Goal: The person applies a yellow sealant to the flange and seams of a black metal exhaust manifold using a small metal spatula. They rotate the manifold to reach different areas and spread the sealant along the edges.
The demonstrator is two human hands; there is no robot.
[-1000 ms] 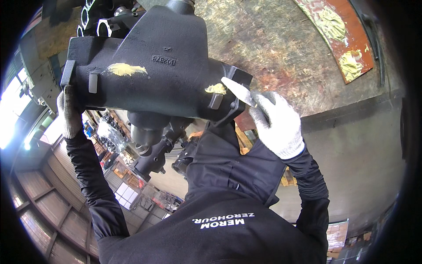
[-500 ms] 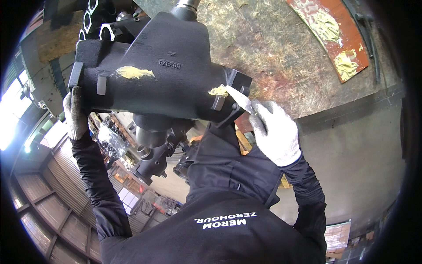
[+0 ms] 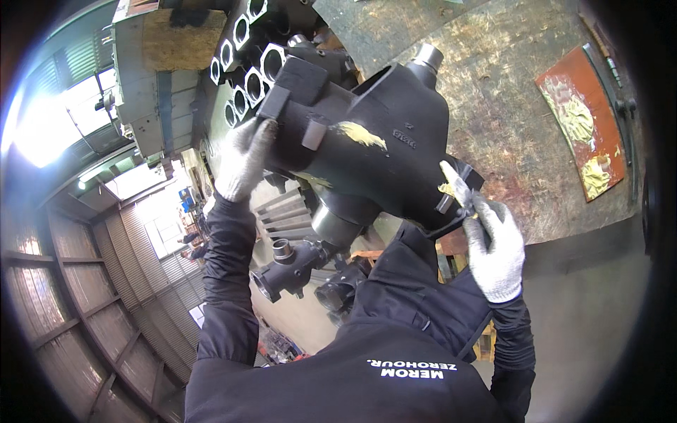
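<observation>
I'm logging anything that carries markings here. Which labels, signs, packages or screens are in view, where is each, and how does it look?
Raised cast marking: on the black valve casting, between the two yellowish putty smears; small, black on black.
White printed patch: on the dark jacket, bottom centre; short and rectangular.
No packages, signs or screens.

I see 2 light grey knit gloves, left hand [image 3: 243, 158] at 10 o'clock, right hand [image 3: 496, 247] at 3 o'clock, with black jacket sleeves and white chest lettering at 6 o'clock.
</observation>
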